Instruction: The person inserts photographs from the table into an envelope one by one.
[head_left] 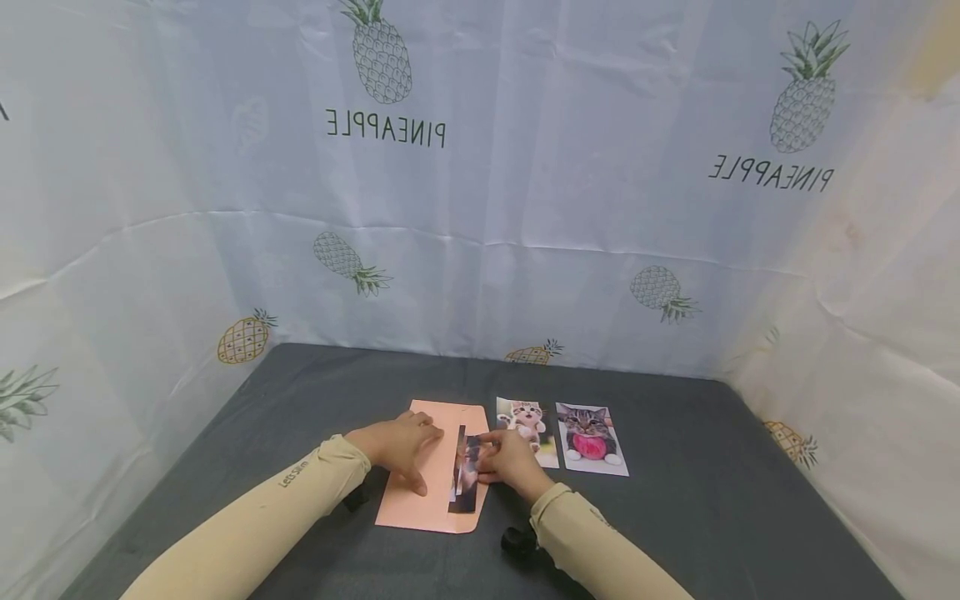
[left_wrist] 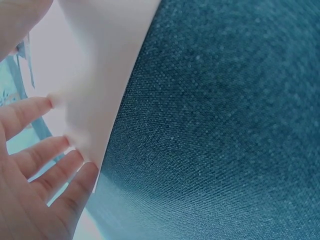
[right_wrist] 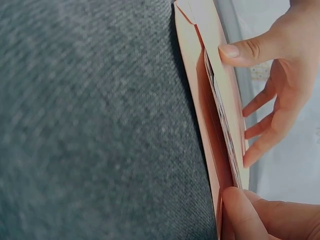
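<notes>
A peach-coloured envelope [head_left: 401, 504] lies on the dark cloth, its opening toward the right. Partway in that opening sits a small stack of photos [head_left: 465, 492]; in the right wrist view the stack's thin edges [right_wrist: 223, 117] show between the envelope's layers. My left hand [head_left: 401, 446] rests on the envelope with fingers and thumb spread. In the left wrist view, its fingertips touch the pale paper [left_wrist: 90, 75] near an edge. At the outer edge of the photos, my right hand [head_left: 513, 461] pinches them between thumb and fingers.
Right of the envelope lie a photo of a pale kitten [head_left: 527, 412], partly behind my right hand, and a photo of a tabby cat with a pink heart [head_left: 592, 437]. A white curtain [head_left: 480, 192] printed with pineapples encloses the back and sides of the dark table [head_left: 697, 508].
</notes>
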